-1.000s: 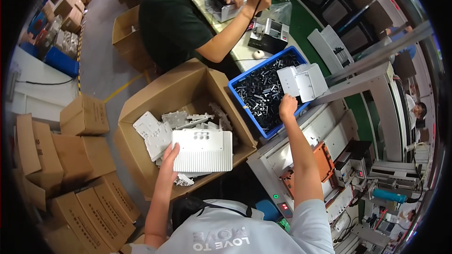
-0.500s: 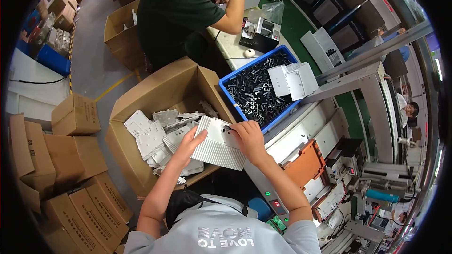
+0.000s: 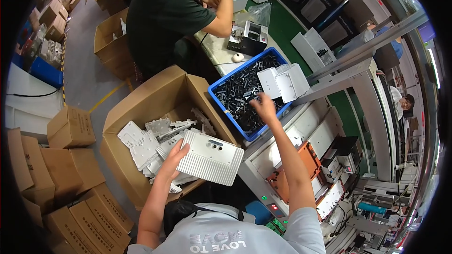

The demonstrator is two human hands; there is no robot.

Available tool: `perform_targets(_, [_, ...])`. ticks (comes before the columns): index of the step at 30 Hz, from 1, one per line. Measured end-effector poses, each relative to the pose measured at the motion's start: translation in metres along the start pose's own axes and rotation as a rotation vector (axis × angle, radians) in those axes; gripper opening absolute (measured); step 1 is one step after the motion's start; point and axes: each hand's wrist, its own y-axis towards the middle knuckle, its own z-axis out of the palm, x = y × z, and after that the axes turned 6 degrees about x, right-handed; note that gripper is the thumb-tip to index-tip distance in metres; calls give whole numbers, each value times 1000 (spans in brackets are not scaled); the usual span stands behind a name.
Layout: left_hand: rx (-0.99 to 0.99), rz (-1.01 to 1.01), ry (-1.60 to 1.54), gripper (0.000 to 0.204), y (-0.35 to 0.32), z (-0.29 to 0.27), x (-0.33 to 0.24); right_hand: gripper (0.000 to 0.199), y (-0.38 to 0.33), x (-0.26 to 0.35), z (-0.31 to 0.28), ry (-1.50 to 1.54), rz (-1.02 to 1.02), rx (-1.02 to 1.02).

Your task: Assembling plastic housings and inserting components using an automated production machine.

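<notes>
L hand (image 3: 173, 156) gripping white ribbed housing (image 3: 209, 157); R hand (image 3: 263, 107) in blue bin (image 3: 221, 95), grip unclear.

The person wears a light grey short-sleeved shirt (image 3: 221, 235) with white lettering across the upper back. A dark strap or cord runs around the collar. Both forearms are bare; the left hand (image 3: 173, 157) and right hand (image 3: 263, 107) are ungloved.
</notes>
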Motion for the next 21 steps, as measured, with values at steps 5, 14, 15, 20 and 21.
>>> perform_targets(5, [-107, -5, -187, 50, -10, -19, 9, 47, 53, -59, 6, -457, 138, -399])
perform_targets(14, [-200, 20, -242, 47, -9, -25, 7, 76, 77, -71, 43, -934, 223, -500])
perform_targets(15, [-217, 0, -253, 47, -8, -25, 6, 76, 79, -68, 44, -1002, 198, -505])
perform_targets(20, [-188, -50, -260, 48, 4, -17, 1, 40, 88, -73, 33, -803, 104, -555])
perform_targets(21, [-186, -33, -259, 48, 4, -18, 1, 40, 87, -66, 27, -800, 98, -548])
